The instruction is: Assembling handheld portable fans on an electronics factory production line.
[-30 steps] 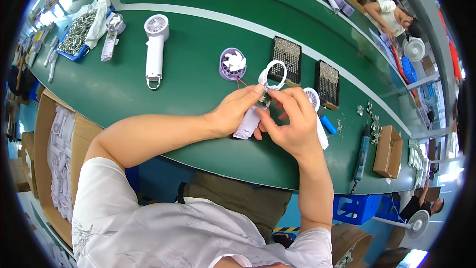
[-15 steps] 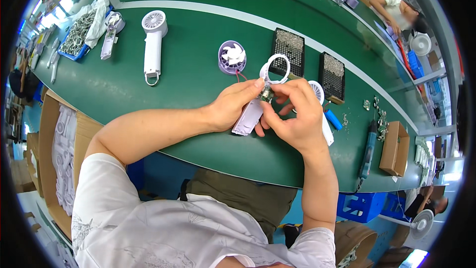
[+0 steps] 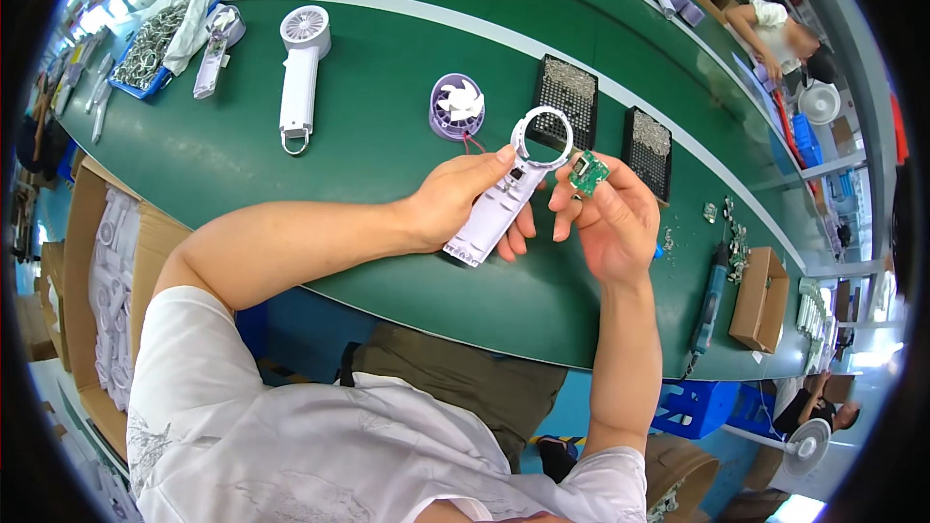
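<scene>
My left hand [image 3: 453, 201] is closed around a pale lilac fan housing [image 3: 490, 217], an open half-shell with a white ring [image 3: 548, 136] at its top. Just right of it, my right hand [image 3: 620, 218] pinches a small green circuit board [image 3: 588, 173] between thumb and fingers, apart from the housing. Beyond the left hand stands a round lilac fan motor unit [image 3: 456, 107] with white blades, red wires trailing from it toward the housing. The fan part and blue cylinder right of my hands are now mostly hidden behind the right hand.
Two black trays of small metal parts [image 3: 565, 102] [image 3: 647, 152] lie beyond my hands. A whole handheld fan [image 3: 300, 77] and a blue basket of metal rings [image 3: 153, 56] are to the left. At right lie an electric screwdriver [image 3: 710, 302] and a cardboard box [image 3: 759, 300]. Another person sits across the bench.
My right hand has lifted the circuit board off the housing and drawn it to the right. The left hand still holds the housing, whose inside now shows. The view has shifted slightly.
</scene>
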A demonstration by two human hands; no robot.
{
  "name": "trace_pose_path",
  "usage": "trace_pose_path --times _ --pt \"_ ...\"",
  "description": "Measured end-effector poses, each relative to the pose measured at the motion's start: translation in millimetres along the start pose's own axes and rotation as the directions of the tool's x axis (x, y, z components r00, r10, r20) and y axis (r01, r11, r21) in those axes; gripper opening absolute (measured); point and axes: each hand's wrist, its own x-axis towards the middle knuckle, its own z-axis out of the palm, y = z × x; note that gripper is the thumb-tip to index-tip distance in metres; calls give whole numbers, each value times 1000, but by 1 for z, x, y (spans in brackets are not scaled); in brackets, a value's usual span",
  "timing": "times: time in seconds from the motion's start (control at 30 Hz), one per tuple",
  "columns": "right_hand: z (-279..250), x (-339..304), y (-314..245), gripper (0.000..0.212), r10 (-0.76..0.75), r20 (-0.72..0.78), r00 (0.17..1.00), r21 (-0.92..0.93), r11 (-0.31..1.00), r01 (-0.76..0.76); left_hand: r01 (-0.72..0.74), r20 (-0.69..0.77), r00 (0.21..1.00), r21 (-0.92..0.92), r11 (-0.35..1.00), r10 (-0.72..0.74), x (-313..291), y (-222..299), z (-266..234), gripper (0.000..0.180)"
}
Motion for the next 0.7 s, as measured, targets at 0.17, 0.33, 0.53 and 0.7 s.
trace_pose_path --times 0.17,0.33,0.53,0.7 --pt "1 1 0 45 7 30 1000 136 991 -11 -9 -3 1000 32 999 9 0 0 2 65" --pt "3 0 1 51 17 21 1000 167 986 -20 -3 -23 1000 44 999 4 -2 2 5 67" --pt "3 -1 2 52 14 -18 1000 34 999 -14 13 -56 998 40 999 -11 -1 3 3 70" --pt "8 1 1 46 -42 -115 993 -48 998 36 46 -58 997 -9 999 -46 -2 4 1 66"
